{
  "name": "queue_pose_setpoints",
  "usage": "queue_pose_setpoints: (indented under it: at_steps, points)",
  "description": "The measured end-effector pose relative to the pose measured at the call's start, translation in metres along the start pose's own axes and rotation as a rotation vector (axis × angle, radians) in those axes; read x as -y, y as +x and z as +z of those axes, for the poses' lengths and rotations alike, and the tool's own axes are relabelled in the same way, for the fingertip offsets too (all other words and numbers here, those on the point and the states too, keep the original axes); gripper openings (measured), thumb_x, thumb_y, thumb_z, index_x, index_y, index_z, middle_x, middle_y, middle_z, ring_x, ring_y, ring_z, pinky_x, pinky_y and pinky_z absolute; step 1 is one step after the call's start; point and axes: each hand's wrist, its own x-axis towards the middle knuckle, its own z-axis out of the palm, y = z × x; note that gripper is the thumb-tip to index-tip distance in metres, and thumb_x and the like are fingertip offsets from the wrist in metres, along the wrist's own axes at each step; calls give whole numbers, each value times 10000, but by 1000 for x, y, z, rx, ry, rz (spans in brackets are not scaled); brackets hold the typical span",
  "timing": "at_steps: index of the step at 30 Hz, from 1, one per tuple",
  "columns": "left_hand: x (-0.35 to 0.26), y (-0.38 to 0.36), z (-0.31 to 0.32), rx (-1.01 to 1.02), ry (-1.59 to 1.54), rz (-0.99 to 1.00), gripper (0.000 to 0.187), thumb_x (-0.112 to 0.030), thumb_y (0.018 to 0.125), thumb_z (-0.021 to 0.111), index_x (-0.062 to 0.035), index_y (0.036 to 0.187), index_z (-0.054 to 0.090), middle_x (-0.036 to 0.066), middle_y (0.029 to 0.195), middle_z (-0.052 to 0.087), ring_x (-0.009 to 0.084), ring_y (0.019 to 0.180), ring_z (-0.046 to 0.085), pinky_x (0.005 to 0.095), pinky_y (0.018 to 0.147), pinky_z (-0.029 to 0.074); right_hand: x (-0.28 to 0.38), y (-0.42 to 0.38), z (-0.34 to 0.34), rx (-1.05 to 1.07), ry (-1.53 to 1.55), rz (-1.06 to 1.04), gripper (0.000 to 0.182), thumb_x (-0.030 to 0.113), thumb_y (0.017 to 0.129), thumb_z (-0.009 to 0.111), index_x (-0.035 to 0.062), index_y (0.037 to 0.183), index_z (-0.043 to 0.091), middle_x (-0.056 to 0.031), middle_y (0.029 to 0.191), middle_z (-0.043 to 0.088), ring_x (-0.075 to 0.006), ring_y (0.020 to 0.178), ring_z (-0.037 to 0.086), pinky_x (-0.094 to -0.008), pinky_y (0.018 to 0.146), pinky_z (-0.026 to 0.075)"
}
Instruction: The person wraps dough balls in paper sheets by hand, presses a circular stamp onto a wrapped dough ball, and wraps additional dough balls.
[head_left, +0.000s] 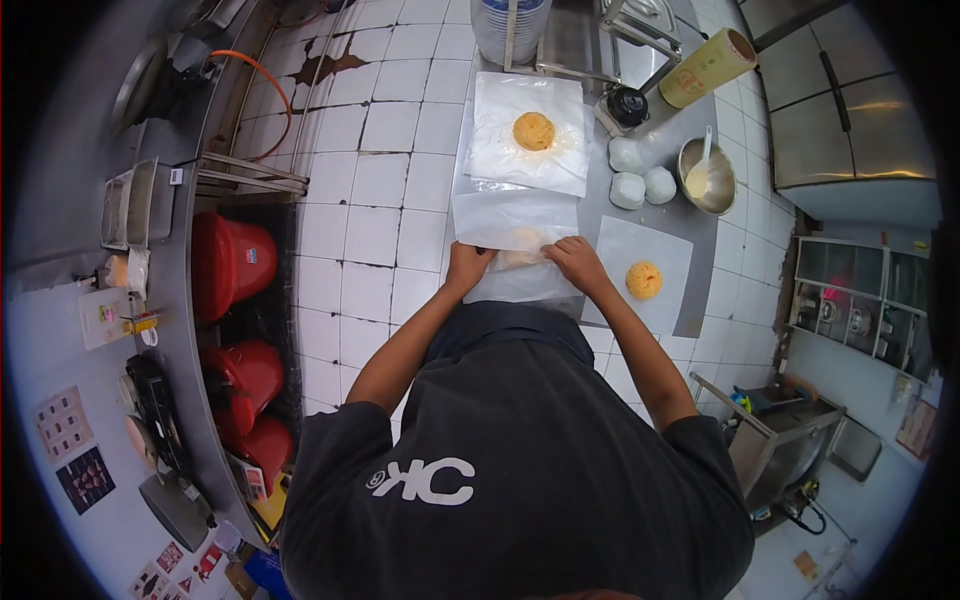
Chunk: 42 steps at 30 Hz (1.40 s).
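Observation:
At the near edge of the steel table, my left hand (470, 266) pinches the left side of a translucent white sheet (515, 210). On the sheet's right side, the fingers of my right hand (576, 262) are closed on its edge. A pale, flattish lump shows faintly through the folded sheet between my hands; its kind I cannot make out. Just beyond lies a stack of white sheets (490, 110) bearing a round orange-yellow crumbly mound (534, 131). To the right of my right hand, a similar orange-yellow ball (644, 280) rests on a separate white sheet (620, 245).
Several white wrapped balls (658, 185) sit beside a metal bowl (729, 190) with a white-handled utensil (707, 145). Farther back are a black-topped device (627, 106), a large film roll (708, 67) and a clear tub (507, 30). Red buckets (235, 262) stand under the left counter.

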Motion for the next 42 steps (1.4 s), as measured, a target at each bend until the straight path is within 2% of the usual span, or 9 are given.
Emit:
queue_pose_setpoints:
  at_steps: [8,10,17,22,26,28,32,34,42]
  points:
    - [-10,0,-6,118,248,-97,292,-216,870,808,9,1046,747,213,918,746,336,786,727,414,708,560,-4,-4,1,8,-58,-31,186,89,867,643,97,1043,702,-59,978,683,-249,1006,667,-418,966,486]
    - [-17,-5,-6,54,198,-27,277,-223,906,767,35,993,719,240,867,719,407,779,702,475,725,553,-6,-4,1,25,-74,-42,182,82,871,635,98,1039,702,-56,976,678,-247,1015,666,-421,986,479]
    - [-7,-12,-2,54,229,93,260,-205,940,719,25,1056,689,239,908,725,448,846,698,517,739,549,-12,-6,-3,91,-122,-131,206,66,838,664,93,1037,708,-53,993,660,-241,1078,645,-426,1041,457]
    - [-25,-43,-29,240,460,455,261,-214,920,724,-38,1111,693,167,947,708,388,903,690,480,804,549,-9,-7,-7,55,-85,-132,165,104,814,668,82,977,685,-66,969,640,-253,1077,643,-425,1040,466]
    - [-84,-44,-56,428,654,343,254,-206,875,743,-73,1082,684,123,982,667,316,973,660,426,792,521,-4,-5,-9,31,-67,-137,144,116,820,708,76,953,671,-70,977,633,-259,1053,636,-429,1016,474]
    - [-93,-35,-56,-66,770,785,236,-175,845,718,-81,1054,660,94,988,637,264,1003,629,379,768,489,-2,-3,-7,25,-56,-138,128,121,829,715,77,938,664,-69,977,630,-260,1040,634,-430,1006,477]
    - [-47,-13,-33,-4,797,797,240,-121,821,670,-83,1057,650,81,948,614,246,967,621,359,802,478,-1,-2,-9,22,-71,-125,104,140,849,713,78,896,643,-69,956,620,-253,1009,630,-432,985,482]
    - [-46,-12,-31,183,679,751,207,-78,822,624,-77,1027,650,80,939,603,252,939,619,365,789,494,-1,-1,-11,13,-82,-128,108,143,845,715,78,886,639,-69,950,617,-251,1002,630,-432,980,483]
    - [-28,-29,-33,208,570,815,135,-54,806,621,-61,940,629,84,929,592,256,909,620,374,777,538,2,-3,-8,-6,-102,-112,113,142,824,720,78,881,646,-66,967,623,-247,1030,627,-428,988,482]
